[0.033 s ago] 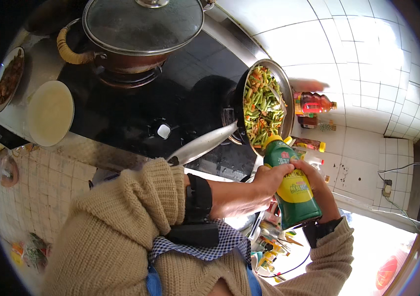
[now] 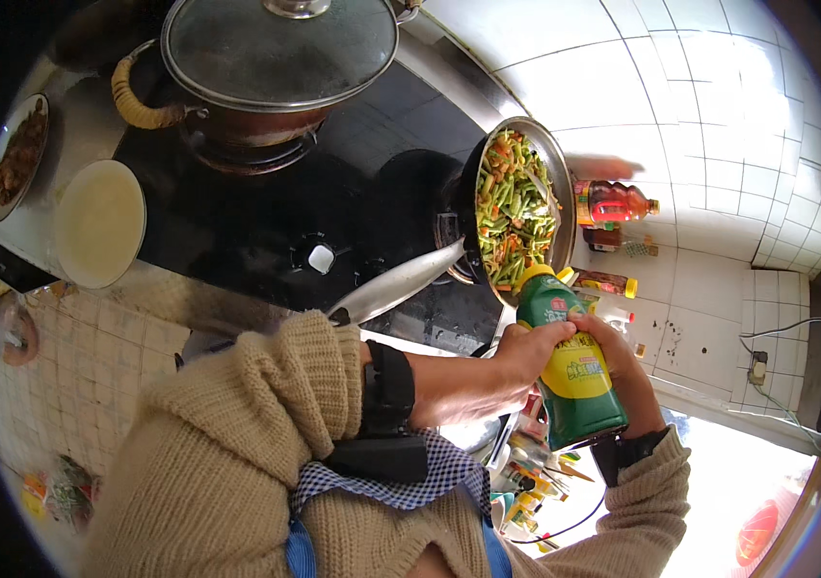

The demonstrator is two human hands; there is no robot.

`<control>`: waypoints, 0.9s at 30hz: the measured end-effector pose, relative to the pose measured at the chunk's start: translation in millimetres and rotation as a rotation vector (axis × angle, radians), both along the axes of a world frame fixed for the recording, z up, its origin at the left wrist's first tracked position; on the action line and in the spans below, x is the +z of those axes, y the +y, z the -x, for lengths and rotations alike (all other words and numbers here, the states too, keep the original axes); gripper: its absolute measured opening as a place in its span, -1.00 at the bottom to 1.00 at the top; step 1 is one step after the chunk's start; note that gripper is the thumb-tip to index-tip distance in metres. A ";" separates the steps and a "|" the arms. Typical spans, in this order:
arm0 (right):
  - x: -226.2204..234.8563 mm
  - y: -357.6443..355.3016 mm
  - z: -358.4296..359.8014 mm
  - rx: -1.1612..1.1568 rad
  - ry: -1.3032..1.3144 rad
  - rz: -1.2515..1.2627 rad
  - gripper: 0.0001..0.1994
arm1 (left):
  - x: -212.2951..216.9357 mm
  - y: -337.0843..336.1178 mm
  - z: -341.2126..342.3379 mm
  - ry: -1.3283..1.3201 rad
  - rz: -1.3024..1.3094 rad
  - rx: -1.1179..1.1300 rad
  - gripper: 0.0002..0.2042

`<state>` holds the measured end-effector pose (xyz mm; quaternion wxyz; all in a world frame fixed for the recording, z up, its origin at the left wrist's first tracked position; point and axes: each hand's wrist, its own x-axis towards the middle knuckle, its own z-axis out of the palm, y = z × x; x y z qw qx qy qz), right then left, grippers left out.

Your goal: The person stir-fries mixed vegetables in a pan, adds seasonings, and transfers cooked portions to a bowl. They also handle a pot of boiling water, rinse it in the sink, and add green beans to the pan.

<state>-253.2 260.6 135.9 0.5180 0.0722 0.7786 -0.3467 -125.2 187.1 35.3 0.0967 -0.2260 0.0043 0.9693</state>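
Note:
Both hands are closed on a green squeeze bottle [image 2: 584, 409] with a yellow cap and a yellow patch on its label. My left hand [image 2: 526, 354] grips its left side, thumb across the front; my right hand [image 2: 615, 349] holds the right side, its fingers partly hidden. The bottle tilts with its cap at the near rim of a frying pan [image 2: 562, 154]. In the pan lie chopped green vegetables [image 2: 516, 207] with orange and pinkish bits, and what looks like a metal utensil rests among them. I cannot see whether anything leaves the bottle.
A lidded pot [image 2: 271, 120] with a wrapped handle stands on the black glass hob [image 2: 372, 222]. The pan's metal handle [image 2: 401, 286] points towards my left forearm. Far left are a pale plate [image 2: 99, 226] and a dish of brown food [image 2: 20, 159]. Bottles, one red [image 2: 618, 200], line the tiled wall.

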 end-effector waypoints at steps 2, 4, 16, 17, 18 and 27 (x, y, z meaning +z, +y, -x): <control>7.2 -18.9 -19.9 -0.065 -0.038 -0.049 -0.77 | -4.3 1.6 3.7 0.014 0.042 0.041 -0.69; 8.1 -12.5 -33.8 0.201 0.328 0.046 -0.75 | -5.7 3.8 4.3 0.026 0.046 0.061 -0.69; -19.0 39.2 -8.0 -0.131 -0.111 0.189 -0.73 | 0.7 18.5 -4.5 -0.063 0.129 0.038 -0.66; -20.7 47.2 -6.9 -0.152 -0.099 0.204 -0.74 | 1.1 23.5 -5.1 -0.080 0.139 0.031 -0.68; -25.0 53.4 -3.3 -0.122 -0.057 0.249 -0.74 | 1.6 26.4 -3.7 -0.097 0.160 0.024 -0.69; 19.7 32.0 13.7 0.153 0.533 0.712 -0.48 | 65.6 -44.2 -12.0 0.163 0.811 0.178 -0.39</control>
